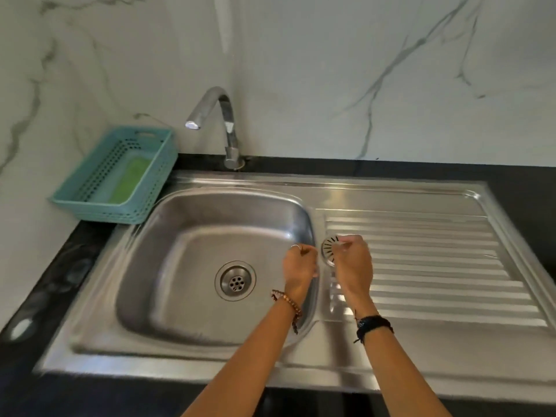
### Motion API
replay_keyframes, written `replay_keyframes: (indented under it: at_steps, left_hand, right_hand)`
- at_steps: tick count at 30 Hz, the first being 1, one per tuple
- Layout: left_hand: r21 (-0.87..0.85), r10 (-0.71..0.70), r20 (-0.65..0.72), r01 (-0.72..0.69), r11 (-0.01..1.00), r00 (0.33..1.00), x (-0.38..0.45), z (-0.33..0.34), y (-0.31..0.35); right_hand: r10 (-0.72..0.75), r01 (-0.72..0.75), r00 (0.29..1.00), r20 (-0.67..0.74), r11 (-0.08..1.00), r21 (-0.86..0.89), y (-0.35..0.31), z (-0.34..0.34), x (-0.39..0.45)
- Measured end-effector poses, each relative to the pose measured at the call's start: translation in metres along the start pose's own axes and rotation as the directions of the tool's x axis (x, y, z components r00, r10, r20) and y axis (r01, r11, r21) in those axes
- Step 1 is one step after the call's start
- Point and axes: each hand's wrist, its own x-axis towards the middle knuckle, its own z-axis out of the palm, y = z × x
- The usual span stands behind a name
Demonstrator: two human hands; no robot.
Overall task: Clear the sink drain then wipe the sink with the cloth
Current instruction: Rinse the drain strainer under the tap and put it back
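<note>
The right hand (pixel 353 266) pinches the round strainer (pixel 328 250) at the drainboard's edge — the left hand (pixel 300 266) beside it is curled, empty. A teal basket (pixel 75 203) holds a green cloth (pixel 129 183).

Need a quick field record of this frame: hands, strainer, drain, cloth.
right hand: holds the drain strainer at the drainboard's left edge
left hand: curled above the basin's right side; contents unclear
drain: uncovered, in the sink basin
cloth: green, lying in the teal basket left of the faucet
wiping: not yet begun
</note>
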Motion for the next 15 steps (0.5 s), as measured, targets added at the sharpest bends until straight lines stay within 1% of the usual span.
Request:
replay_keyframes:
  at_steps: [2,3,6,8,10,12,15]
  left_hand:
    - [0.084,0.014,-0.010,-0.013,0.996,1.000,0.011,0.008,-0.006]
    - [0.110,0.024,-0.008,-0.023,0.994,1.000,0.014,0.011,-0.009]
    - [0.143,0.022,-0.007,-0.021,0.990,1.000,0.024,0.014,-0.017]
    - [0.130,0.009,-0.003,-0.008,0.991,1.000,0.028,0.013,-0.019]
    - [0.078,-0.017,0.002,0.017,0.997,1.000,0.030,0.010,-0.020]
    - [-0.020,-0.077,0.026,0.077,0.997,0.997,0.032,0.005,-0.021]
    - [-0.201,-0.161,0.129,0.185,0.962,0.978,0.035,-0.008,-0.021]
  right_hand:
    - [0.034,-0.034,0.999,-0.003,0.981,-0.189,0.011,-0.001,0.016]
    - [0.047,-0.043,0.999,0.010,0.966,-0.256,0.015,-0.001,0.021]
    - [0.039,-0.015,0.997,0.064,0.940,-0.340,0.024,0.001,0.026]
    - [0.019,0.003,0.998,0.063,0.945,-0.327,0.027,0.004,0.026]
    - [0.029,-0.011,0.998,0.060,0.959,-0.282,0.026,0.006,0.026]
    - [0.050,-0.034,0.996,0.067,0.974,-0.225,0.025,0.008,0.025]
    - [0.078,-0.072,0.994,0.072,0.994,-0.083,0.019,0.011,0.022]
